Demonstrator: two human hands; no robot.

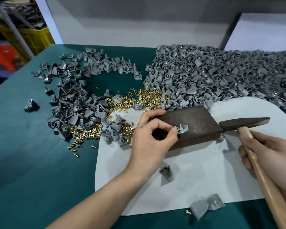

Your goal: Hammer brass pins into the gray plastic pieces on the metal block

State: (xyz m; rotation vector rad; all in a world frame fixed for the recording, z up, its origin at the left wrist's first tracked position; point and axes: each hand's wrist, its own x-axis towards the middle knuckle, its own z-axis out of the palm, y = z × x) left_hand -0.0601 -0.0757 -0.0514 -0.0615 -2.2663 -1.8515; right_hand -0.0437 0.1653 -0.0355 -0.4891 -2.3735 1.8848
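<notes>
A dark metal block (193,120) lies on a white sheet (196,172) in the middle of the table. On its near left corner sits a gray plastic piece (183,129) with a brass pin (180,125) standing upright in it. My left hand (153,138) pinches that piece between thumb and forefinger. My right hand (269,156) grips the wooden handle of a hammer (244,123), whose dark head hovers just right of the block, level with its top.
Loose brass pins (139,98) are spread behind and left of the block. Gray pieces lie in a scattered pile (76,103) at the left and a large heap (221,76) at the right. Single gray pieces (166,172) (205,206) lie on the sheet near me.
</notes>
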